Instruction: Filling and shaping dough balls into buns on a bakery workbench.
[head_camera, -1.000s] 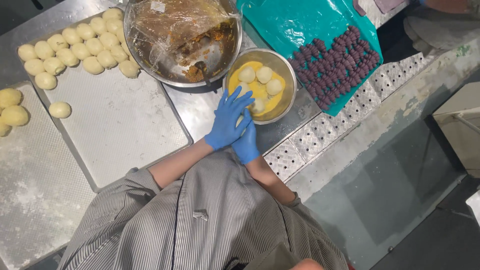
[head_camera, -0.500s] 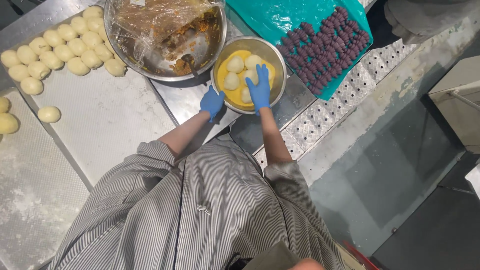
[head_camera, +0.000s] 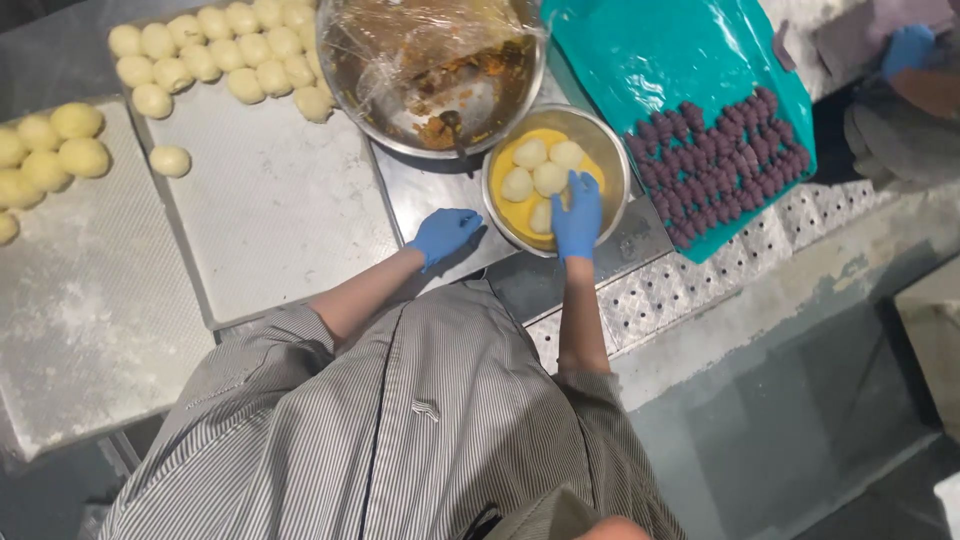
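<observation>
My right hand (head_camera: 577, 215), in a blue glove, now reaches into the small round steel bowl of yellow liquid (head_camera: 610, 150) at centre frame, fingers curled over one of the pale dough balls (head_camera: 541, 216) floating there; whether it truly grips the ball I cannot tell. A second ago both hands met at the bowl's near rim. My left hand (head_camera: 443, 233) has since pulled away and lies loosely spread and empty on the steel counter (head_camera: 420, 190), just left of the bowl. So I judge the dipping is one-handed now. Beyond sit the large steel bowl covered with cling film (head_camera: 430, 65), rows of yellowish dough balls on a flat tray (head_camera: 270, 210) at upper left, and purple balls on a teal sheet (head_camera: 650, 60) at right.
</observation>
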